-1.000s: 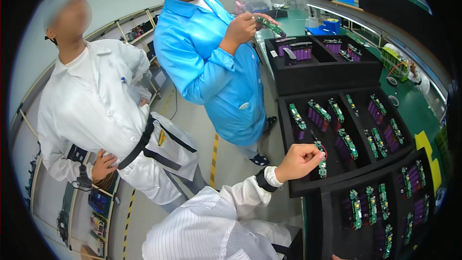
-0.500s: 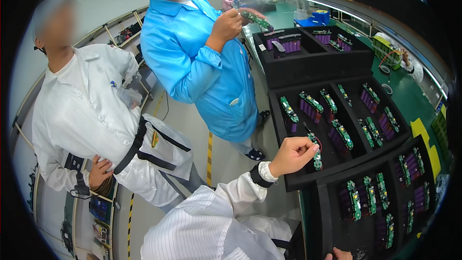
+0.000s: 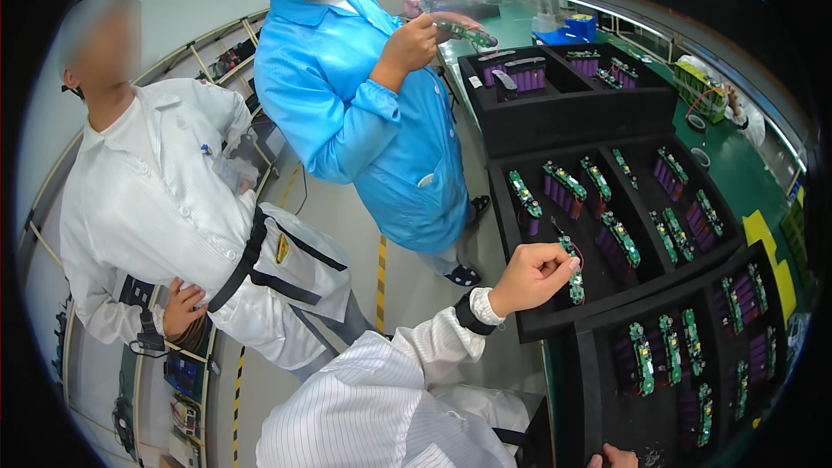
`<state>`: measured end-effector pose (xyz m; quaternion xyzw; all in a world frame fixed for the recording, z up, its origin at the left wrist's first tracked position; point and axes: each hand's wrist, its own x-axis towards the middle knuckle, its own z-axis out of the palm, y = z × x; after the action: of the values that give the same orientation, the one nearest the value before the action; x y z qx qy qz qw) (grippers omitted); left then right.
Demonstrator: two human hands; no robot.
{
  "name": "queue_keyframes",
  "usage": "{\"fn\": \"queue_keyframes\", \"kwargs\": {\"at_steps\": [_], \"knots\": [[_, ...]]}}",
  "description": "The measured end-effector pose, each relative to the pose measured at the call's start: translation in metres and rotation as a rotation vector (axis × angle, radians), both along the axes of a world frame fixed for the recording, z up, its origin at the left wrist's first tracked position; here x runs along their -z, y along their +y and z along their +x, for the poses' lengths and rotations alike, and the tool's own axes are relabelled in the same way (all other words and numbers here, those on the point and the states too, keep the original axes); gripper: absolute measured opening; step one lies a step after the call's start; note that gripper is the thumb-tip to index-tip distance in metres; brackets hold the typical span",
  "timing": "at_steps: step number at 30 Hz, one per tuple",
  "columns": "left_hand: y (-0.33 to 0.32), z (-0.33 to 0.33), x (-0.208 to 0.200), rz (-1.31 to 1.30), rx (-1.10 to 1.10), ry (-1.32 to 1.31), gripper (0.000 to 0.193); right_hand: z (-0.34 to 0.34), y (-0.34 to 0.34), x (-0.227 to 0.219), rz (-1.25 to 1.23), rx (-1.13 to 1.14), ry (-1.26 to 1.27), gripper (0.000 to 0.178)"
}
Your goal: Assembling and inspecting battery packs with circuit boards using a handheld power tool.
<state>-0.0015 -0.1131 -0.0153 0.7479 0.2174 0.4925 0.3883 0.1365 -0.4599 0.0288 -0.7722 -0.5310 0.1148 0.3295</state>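
A: What is your left hand [image 3: 530,279] doing?

B: Its grip is narrow, your thumb and fingertips brought together right by a green circuit board [image 3: 575,289]. I cannot tell whether a wire or anything else is pinched between them.

A: Where does that board lie?

B: In the left compartment of the middle black tray [image 3: 614,284], at its near end, with a red wire [image 3: 581,253] curving beside it. Your fingers cover part of it.

A: And your right hand [image 3: 619,458]?

B: You show only a few fingers at the bottom of the view, over the near side of the lower black tray [image 3: 598,355]. I cannot tell how wide that grip is, or if it holds anything.

A: What else is around you?

B: In the lower tray's left compartment, 4 more boards [image 3: 670,349] lie ahead of your right hand. Beyond the middle tray stands a taller black box [image 3: 572,130] with purple cells [image 3: 529,78] in it. To its left, a co-worker in a blue coat [image 3: 373,121] holds another green board [image 3: 472,34]. At your far left, 1 person in a white coat [image 3: 165,156] stands, hand on hip.
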Motion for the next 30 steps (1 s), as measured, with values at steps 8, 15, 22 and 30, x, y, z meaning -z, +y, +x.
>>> {"fn": "queue_keyframes", "kwargs": {"at_steps": [8, 15, 22, 30], "knots": [[0.0027, -0.0008, 0.0042, 0.006, 0.006, 0.015, 0.02, -0.0057, 0.0022, -0.0068, -0.038, 0.047, 0.009, 0.022], [0.0006, -0.0006, 0.0027, -0.003, 0.008, 0.004, 0.02, -0.0065, 0.004, -0.0062, 0.029, 0.051, -0.01, 0.018], [0.001, -0.0013, 0.0027, -0.003, 0.017, 0.007, 0.02, -0.0074, 0.0055, -0.0062, 0.045, 0.059, -0.007, 0.017], [0.0027, -0.0007, 0.0044, -0.005, 0.025, 0.011, 0.02, -0.0058, 0.0057, -0.0035, 0.08, 0.046, -0.032, 0.017]]}}
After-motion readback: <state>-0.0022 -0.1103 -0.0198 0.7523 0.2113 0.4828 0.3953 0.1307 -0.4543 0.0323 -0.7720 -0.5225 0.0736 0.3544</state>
